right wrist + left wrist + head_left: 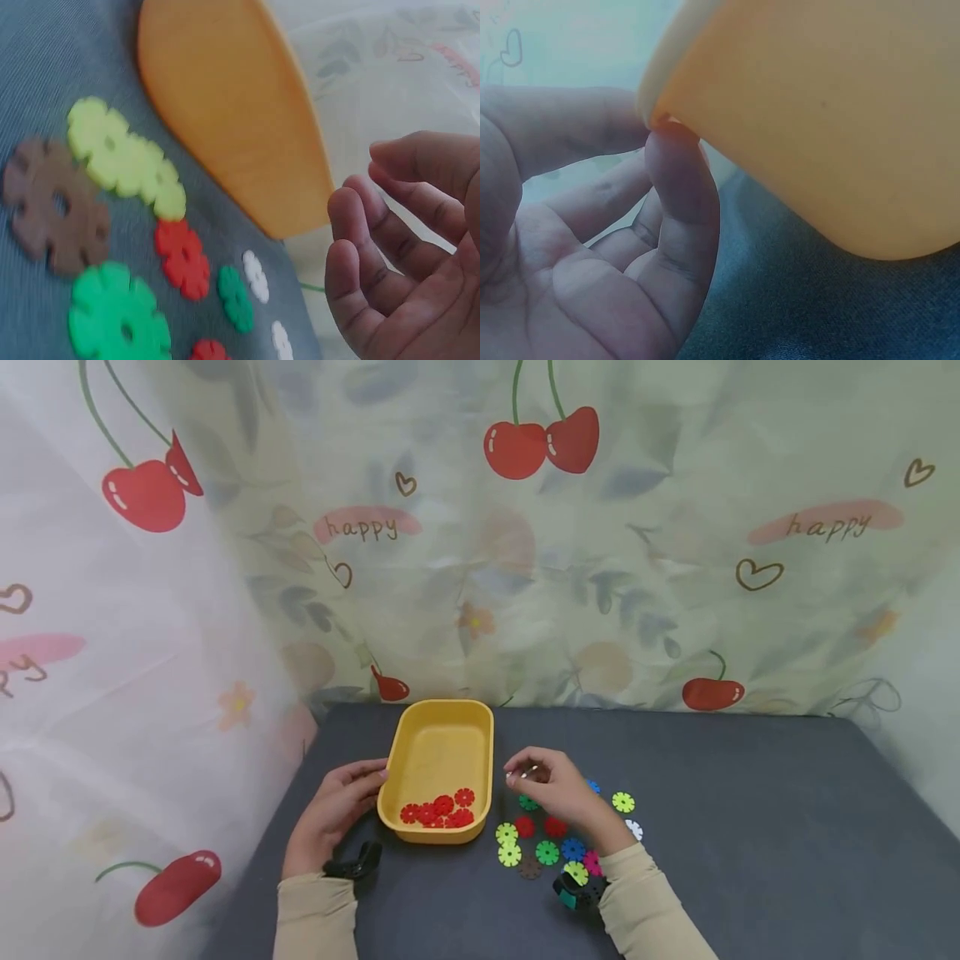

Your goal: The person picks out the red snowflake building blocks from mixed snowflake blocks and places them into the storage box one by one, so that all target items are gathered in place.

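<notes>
My left hand (pixel 339 810) grips the left rim of a yellow plastic basin (pixel 442 743), pinching the lip between thumb and finger in the left wrist view. Several red snowflake discs (pixel 444 806) lie at the near end of the basin's floor. To the right of the basin, my right hand (pixel 555 785) hovers over loose notched discs. Its fingers are loosely bent in the right wrist view, with nothing seen between them. Below are a brown disc (pixel 56 202), a green disc (pixel 120 315), a red disc (pixel 182 259) and joined yellow discs (pixel 127 157).
Blue discs (pixel 573 849), a pink disc (pixel 592 863) and a white disc (pixel 634 829) lie on the dark table (pixel 750 827) around the right forearm. A patterned cloth (pixel 637 568) hangs along the back and left. Each wrist wears a black strap.
</notes>
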Tool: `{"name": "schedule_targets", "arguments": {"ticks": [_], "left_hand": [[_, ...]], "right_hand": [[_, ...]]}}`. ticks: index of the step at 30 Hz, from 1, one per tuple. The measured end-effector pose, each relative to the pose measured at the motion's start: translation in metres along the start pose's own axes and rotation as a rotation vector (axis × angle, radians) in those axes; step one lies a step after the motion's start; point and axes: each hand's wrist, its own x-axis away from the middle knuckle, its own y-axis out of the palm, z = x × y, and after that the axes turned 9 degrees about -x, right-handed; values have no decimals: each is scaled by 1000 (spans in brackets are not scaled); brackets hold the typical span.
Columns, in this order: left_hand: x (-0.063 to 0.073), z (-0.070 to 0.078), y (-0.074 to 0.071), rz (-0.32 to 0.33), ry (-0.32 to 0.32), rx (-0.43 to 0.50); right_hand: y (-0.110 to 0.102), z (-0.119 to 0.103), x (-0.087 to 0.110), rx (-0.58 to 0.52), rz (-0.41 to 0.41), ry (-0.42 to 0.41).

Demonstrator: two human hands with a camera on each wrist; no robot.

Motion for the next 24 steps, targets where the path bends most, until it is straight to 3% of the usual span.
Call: {"name": "schedule_targets", "arguments": {"ticks": [13,24], "left_hand": [[-5,5,3,21,-30,-12],[-2,3,5,11,-29,-13]], "right_hand": [[-20,21,16,165,-106,65],[-22,23,18,173,-185,64]]}}
